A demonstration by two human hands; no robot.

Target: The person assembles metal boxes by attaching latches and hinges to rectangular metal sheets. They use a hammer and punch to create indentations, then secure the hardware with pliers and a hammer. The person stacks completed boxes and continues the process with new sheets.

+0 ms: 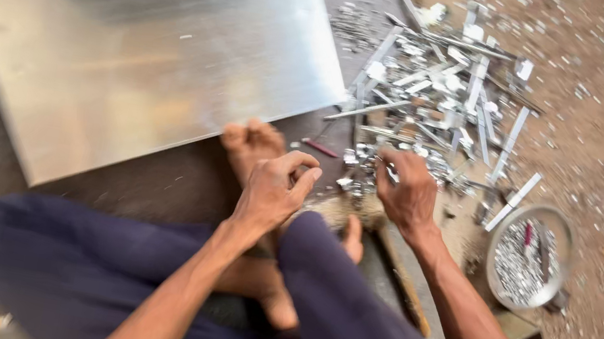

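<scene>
Nearest, above the crossed legs in dark trousers (343, 315), the left hand (273, 193) has fingers curled and pinching, holding what I cannot tell, the right hand (406, 191) grasps small metal pieces at the near edge of the scrap pile (437, 94), with a round metal bowl (531, 257) right of this pile and a large metal sheet (135, 43) left of it.

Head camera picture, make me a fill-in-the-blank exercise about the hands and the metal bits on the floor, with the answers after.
1. The large shiny metal sheet lies flat on the ____.
2. The right hand reaches into the pile of metal ____.
3. The round metal bowl sits on the person's ____ side.
4. The left hand, fingers pinched together, hovers just above a bare ____.

Missing words: floor; scraps; right; foot
</scene>
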